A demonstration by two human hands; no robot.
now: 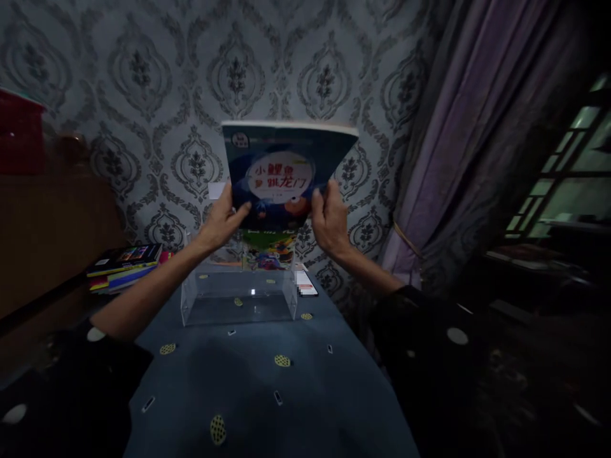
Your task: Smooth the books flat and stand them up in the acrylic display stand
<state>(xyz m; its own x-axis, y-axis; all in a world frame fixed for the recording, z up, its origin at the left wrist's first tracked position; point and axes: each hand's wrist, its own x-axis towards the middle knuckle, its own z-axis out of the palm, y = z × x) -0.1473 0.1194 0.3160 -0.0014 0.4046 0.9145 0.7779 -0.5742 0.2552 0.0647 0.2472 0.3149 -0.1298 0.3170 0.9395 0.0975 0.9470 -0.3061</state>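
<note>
Both my hands hold a blue children's book (286, 162) upright in front of the patterned wall, its cover with a white oval and red characters facing me. My left hand (223, 219) grips its lower left edge, thumb across the cover. My right hand (329, 219) grips the lower right edge. The book hangs above a clear acrylic stand (238, 299) on the blue tablecloth. Another colourful book (267, 251) stands inside the stand, behind it.
A stack of books (124, 266) lies at the left on the table (267, 388), which is covered with a blue dotted cloth. A phone (305, 283) lies right of the stand. Brown furniture stands at left, purple curtains (472, 146) and a window (568, 172) at right.
</note>
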